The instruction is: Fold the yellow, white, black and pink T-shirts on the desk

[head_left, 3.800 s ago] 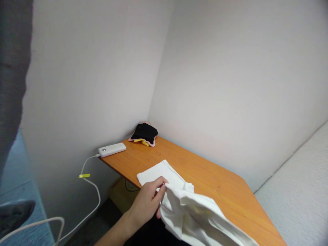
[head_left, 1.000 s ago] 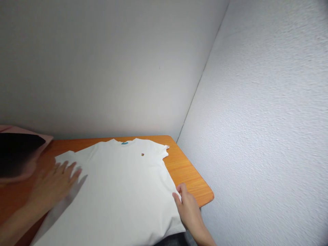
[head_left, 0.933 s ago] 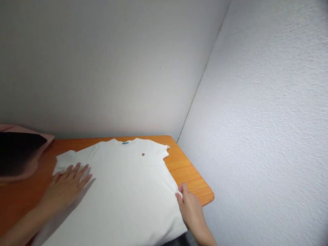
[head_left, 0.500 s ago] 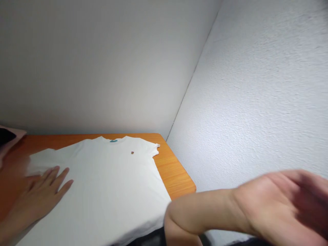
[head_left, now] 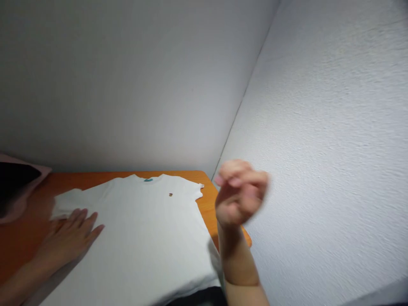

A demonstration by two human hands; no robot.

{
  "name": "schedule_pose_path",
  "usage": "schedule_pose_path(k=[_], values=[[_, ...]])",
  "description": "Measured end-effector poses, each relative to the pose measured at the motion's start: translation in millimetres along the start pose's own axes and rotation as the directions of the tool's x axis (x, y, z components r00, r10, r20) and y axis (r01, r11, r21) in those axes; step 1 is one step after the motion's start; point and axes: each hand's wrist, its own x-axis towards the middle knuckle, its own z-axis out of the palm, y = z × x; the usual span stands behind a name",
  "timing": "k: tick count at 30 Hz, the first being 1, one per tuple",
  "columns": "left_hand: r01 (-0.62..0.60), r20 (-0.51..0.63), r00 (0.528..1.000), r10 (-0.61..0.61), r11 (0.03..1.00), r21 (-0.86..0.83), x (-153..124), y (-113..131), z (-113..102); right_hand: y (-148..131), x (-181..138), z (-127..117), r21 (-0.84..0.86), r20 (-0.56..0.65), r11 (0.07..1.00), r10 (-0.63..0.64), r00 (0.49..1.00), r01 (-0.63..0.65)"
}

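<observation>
A white T-shirt [head_left: 140, 238] lies spread out on the wooden table, its neckline at the far side and a small emblem on the chest. My left hand [head_left: 72, 238] rests flat on the shirt's left side, just below the sleeve, with fingers spread. Raised in the air over the shirt's right edge is my right hand [head_left: 242, 193], palm side toward me. Its fingers are curled in and somewhat blurred, and I see nothing held in them. The right sleeve end looks bunched, while the left one lies flatter.
The orange-brown table [head_left: 208, 202] has a rounded far right corner near where two pale walls [head_left: 318, 127] meet. At the far left, a pink and black item [head_left: 19, 182], perhaps cloth, lies on the table. Something dark shows below the shirt's near hem.
My right hand has swung from the far lower right up and left, its fingers now curled in. My left hand stays on the shirt. The view has shifted slightly left.
</observation>
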Motion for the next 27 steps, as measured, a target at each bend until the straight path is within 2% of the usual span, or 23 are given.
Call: schedule_pose_path(k=[2, 3, 4, 5, 7, 11, 14, 19, 22, 27], values=[[-0.015, 0.011, 1.0, 0.014, 0.994, 0.107, 12, 15, -17, 36, 17, 45, -0.006, 0.236, 0.999, 0.054, 0.97, -0.054], [-0.029, 0.005, 1.0, 0.029, 0.993, 0.113, 20, 22, -24, 56, 20, 68, -0.122, 0.397, 0.985, 0.164, 0.903, -0.125], [-0.044, -0.005, 0.999, 0.045, 0.994, 0.097, 29, 28, -28, 76, 17, 89, -0.274, 0.529, 0.948, 0.29, 0.797, -0.162], [-0.051, -0.006, 0.999, 0.052, 0.997, 0.064, 37, 32, -31, 94, 10, 107, -0.333, 0.576, 0.926, 0.35, 0.739, -0.178], [-0.047, 0.019, 0.999, 0.047, 0.999, -0.002, 51, 33, -29, 124, -13, 131, -0.415, 0.614, 0.89, 0.426, 0.664, -0.187], [0.117, 0.104, 0.988, -0.113, 0.993, -0.028, 66, 19, -12, 166, -60, 147, -0.507, 0.639, 0.842, 0.51, 0.576, -0.184], [0.2, 0.13, 0.972, -0.196, 0.98, -0.013, 71, 6, 0, 190, -78, 156, -0.59, 0.622, 0.794, 0.561, 0.546, -0.143], [0.244, 0.136, 0.958, -0.251, 0.967, 0.065, 78, 5, 7, 221, -89, 176, -0.7, 0.524, 0.704, 0.62, 0.584, -0.12], [0.243, 0.138, 0.958, -0.253, 0.966, 0.087, 81, 9, 6, 229, -90, 182, -0.718, 0.5, 0.683, 0.637, 0.586, -0.129], [0.247, 0.162, 0.954, -0.252, 0.968, 0.051, 82, 9, 0, 229, -89, 179, -0.727, 0.507, 0.675, 0.653, 0.562, -0.128]])
